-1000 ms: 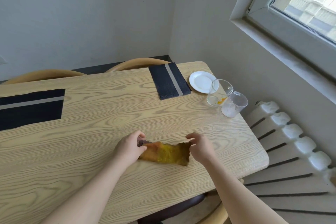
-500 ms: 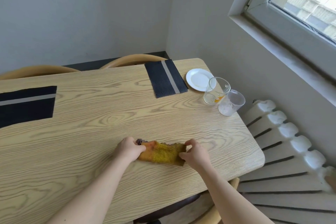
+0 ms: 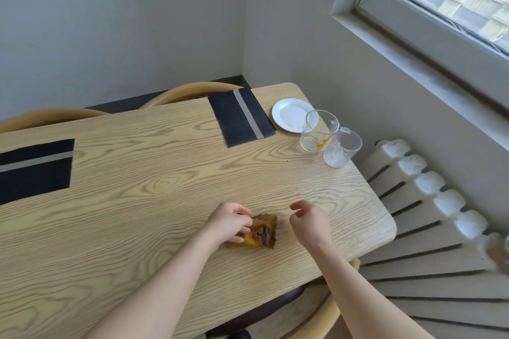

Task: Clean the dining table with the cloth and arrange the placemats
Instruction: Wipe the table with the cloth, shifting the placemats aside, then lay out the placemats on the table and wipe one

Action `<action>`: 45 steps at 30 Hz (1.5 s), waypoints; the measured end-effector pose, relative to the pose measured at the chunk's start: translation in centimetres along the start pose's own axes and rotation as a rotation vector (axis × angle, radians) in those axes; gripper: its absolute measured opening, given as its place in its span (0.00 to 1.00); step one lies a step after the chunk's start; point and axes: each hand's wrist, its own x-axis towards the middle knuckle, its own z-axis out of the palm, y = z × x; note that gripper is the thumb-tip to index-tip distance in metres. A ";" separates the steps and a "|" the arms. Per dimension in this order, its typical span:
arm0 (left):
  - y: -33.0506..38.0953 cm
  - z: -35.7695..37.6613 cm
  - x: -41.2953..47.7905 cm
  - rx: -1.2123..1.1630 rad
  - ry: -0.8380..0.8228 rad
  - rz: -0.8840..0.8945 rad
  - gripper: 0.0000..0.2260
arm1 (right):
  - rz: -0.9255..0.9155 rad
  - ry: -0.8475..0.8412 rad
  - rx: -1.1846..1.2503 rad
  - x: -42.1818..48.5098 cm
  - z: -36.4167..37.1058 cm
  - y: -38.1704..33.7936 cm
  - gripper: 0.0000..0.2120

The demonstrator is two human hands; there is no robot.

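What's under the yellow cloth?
The cloth lies bunched on the wooden table; only bare wood shows around it. Whatever is beneath is covered, and the left hand gripping it hides its left end.

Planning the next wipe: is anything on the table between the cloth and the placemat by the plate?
Nothing visible: only bare table lies between the cloth, held by the left hand, and that placemat. The plate and glasses stand to its right.

Two placemats point(image 3: 241, 117) point(image 3: 35, 170), two glasses point(image 3: 319, 131) point(image 3: 341, 147), one plate point(image 3: 289, 114) — one cloth point(image 3: 263, 231)
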 end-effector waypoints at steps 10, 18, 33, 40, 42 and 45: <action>-0.2 -1.6 0.6 0.155 0.265 0.098 0.06 | -0.227 -0.186 -0.311 -1.0 4.2 -3.0 0.16; 3.0 1.1 1.9 0.367 0.174 0.185 0.06 | 0.080 -0.109 0.208 1.2 -1.0 -1.0 0.08; 6.5 5.0 3.3 0.572 0.027 0.357 0.10 | 0.299 0.220 -0.036 6.2 -9.0 8.1 0.30; 4.7 -1.2 2.1 0.500 0.176 0.304 0.12 | -0.202 0.249 -0.104 5.8 -3.2 -1.5 0.20; 4.0 -3.9 1.4 0.467 0.246 0.295 0.12 | -0.299 0.173 -0.054 5.4 -1.1 -5.1 0.19; 2.8 -7.9 0.3 0.420 0.332 0.259 0.13 | -0.401 0.052 -0.053 4.1 1.6 -10.2 0.18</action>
